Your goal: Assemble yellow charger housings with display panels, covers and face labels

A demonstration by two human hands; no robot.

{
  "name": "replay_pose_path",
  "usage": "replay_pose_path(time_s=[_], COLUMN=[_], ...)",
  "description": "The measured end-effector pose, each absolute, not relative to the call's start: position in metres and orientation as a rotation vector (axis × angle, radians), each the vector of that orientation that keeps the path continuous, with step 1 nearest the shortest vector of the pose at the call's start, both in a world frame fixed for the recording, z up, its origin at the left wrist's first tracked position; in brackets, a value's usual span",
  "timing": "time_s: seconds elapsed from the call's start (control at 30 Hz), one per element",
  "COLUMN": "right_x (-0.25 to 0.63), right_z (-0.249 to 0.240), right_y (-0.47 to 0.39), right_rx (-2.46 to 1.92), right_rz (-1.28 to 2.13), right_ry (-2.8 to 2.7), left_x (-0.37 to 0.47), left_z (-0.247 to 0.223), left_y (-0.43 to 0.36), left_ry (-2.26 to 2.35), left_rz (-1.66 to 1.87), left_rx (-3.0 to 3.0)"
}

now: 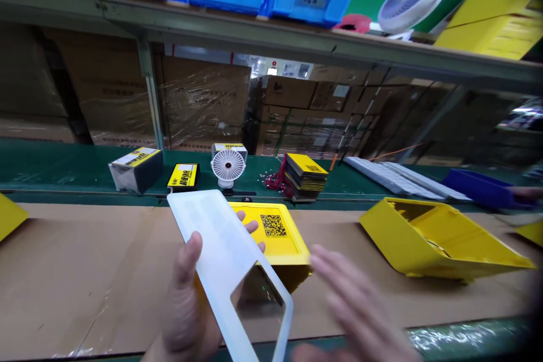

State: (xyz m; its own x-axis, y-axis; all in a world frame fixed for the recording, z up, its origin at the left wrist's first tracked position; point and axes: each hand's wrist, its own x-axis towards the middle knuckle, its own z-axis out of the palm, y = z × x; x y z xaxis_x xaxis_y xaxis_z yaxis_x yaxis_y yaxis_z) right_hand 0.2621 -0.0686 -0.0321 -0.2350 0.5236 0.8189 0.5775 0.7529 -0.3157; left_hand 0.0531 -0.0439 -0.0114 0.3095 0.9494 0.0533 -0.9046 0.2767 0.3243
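white panel (218, 232), tilted in front of the yellow box (278, 249), sits in your left hand (186, 302), thumb at its edge; your blurred right hand (354, 302) is wide beside the box. the panel looks thin: grip lightly and support its low end too.

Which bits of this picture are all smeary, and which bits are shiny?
Head view: the right hand is badly smeared; the left hand is much less blurred; the QR code is crisper; bright glints show on the plastic wrap at lower right; the top right corner goes dark.
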Motion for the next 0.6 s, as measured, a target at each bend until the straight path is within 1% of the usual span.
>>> replay_pose_path(time_s=[0.07, 0.13, 0.17, 0.27, 0.33, 0.37, 0.43, 0.5, 0.57, 0.6], right_x=[0.244, 0.229, 0.224, 0.222, 0.227, 0.23, 0.234, 0.237, 0.242, 0.245], right_z=[-0.034, -0.038, -0.039, -0.038, -0.034, -0.032, -0.028, -0.025, -0.026, -0.028], right_y=[-0.056, -0.049, -0.048, -0.049, -0.049, -0.048, -0.046, -0.042, -0.036, -0.032], right_rx=[-0.745, -0.732, -0.745, -0.867, -0.959, -0.985, -0.99, -0.954, -0.968, -1.017], right_rz=[-0.171, -0.19, -0.161, 0.05, 0.307, 0.465, 0.795, 1.018, 1.043, 0.968], right_ry=[-2.083, -2.047, -1.986, -1.736, -1.579, -1.514, -1.437, -1.369, -1.325, -1.341], left_x=[0.056, 0.055, 0.053, 0.039, 0.028, 0.022, 0.015, 0.012, 0.012, 0.013], left_z=[-0.018, -0.023, -0.023, -0.017, -0.008, -0.002, 0.007, 0.013, 0.014, 0.013], left_y=[-0.047, -0.048, -0.047, -0.038, -0.031, -0.027, -0.018, -0.009, 0.001, 0.006], left_ry=[0.128, 0.143, 0.176, 0.479, 0.816, 0.968, 1.155, 1.21, 1.231, 1.227], left_rz=[1.153, 1.083, 1.103, 1.371, 1.557, 1.553, 1.349, 1.08, 0.927, 0.888], left_rx=[0.385, 0.492, 0.571, 1.029, 1.566, 1.875, 2.402, 2.654, 2.677, 2.659])
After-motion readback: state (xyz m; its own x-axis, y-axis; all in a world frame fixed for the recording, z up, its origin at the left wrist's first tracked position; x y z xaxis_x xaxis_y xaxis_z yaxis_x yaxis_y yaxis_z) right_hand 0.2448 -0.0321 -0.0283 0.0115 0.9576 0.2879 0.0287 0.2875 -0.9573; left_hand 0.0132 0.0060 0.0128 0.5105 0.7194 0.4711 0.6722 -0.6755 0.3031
